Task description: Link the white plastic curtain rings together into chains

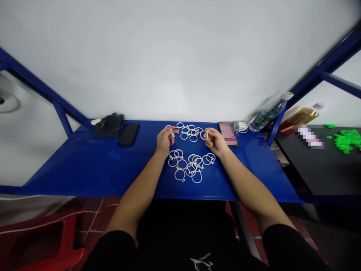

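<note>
Several white plastic rings lie on the blue table (84,165) in two groups: a far group (189,131) between my hands and a near pile (190,165) closer to me. My left hand (165,139) rests on the table with its fingers pinched on a small white ring at the left end of the far group. On the other side, my right hand (214,140) has its fingers closed on a white ring (204,134) at the right end of that group. Both forearms reach forward over the table's front edge.
A black phone (129,134) and a dark bundle (109,125) lie at the back left. Another phone (228,133) and a clear water bottle (269,111) sit at the back right. A black table with green pieces (347,140) stands to the right. A red stool (42,241) is below left.
</note>
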Tool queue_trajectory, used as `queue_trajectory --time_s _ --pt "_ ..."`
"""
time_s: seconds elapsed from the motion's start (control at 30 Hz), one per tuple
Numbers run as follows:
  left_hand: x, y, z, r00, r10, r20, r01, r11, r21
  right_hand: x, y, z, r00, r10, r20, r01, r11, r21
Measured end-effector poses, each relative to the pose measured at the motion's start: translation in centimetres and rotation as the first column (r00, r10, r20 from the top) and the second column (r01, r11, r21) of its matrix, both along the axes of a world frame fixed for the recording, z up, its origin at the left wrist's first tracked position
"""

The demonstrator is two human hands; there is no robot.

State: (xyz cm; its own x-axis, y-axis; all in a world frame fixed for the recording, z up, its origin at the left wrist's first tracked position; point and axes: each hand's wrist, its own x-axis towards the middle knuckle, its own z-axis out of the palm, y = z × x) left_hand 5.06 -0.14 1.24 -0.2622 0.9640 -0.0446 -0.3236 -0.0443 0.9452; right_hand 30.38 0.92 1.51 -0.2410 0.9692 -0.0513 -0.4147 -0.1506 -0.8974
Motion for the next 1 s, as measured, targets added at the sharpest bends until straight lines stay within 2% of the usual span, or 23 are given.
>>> queue_trajectory --time_s 0.3,0.5,0.77,1.0 --pt "-0.1 0.0 0.1 0.999 0.023 -0.025 -0.022 0.999 0.030 0.2 0.1 -0.1 0.999 -0.014 0.043 0.013 1.000 0.007" --pt "-0.2 0.0 0.0 0.999 0.028 -0.039 -0.026 0.998 0.051 0.5 0.8 -1.0 0.991 -0.104 0.089 0.096 0.991 0.088" --pt "0.0 -0.1 0.0 0.999 -0.005 -0.032 0.008 0.996 0.089 0.3 1.0 -1.4 0.989 -0.140 0.053 0.138 0.989 0.048" --pt "0.6 -0.4 0.1 0.995 -0.040 -0.086 0.050 0.993 0.111 0.2 1.2 -1.8 0.981 -0.191 0.027 0.187 0.977 0.103"
